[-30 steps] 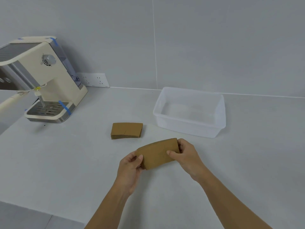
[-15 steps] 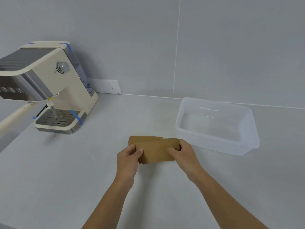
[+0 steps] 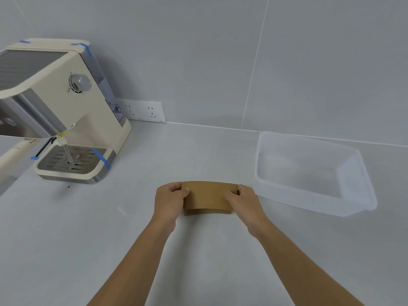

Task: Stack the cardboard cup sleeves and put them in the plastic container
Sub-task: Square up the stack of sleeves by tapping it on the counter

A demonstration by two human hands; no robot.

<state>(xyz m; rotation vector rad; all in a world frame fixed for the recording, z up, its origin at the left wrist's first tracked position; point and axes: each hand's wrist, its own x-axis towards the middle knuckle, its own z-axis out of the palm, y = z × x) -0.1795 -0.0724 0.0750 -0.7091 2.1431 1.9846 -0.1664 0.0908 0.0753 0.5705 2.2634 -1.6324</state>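
- Left hand [image 3: 169,200] and right hand [image 3: 244,200] pinch opposite ends of the top cup sleeve [image 3: 207,196], squaring it on the stack.
- Plastic container [image 3: 362,191], empty, just right of the stack on the bench [image 3: 66,239].

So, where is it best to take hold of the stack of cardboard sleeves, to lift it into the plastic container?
Probably at its two short ends, one hand from each side, as the left hand and right hand already do. The sleeve stack lies flat on the counter as loose layers with uneven front edges, so a grip with thumbs on top and fingers underneath should keep them together on the way to the plastic container.
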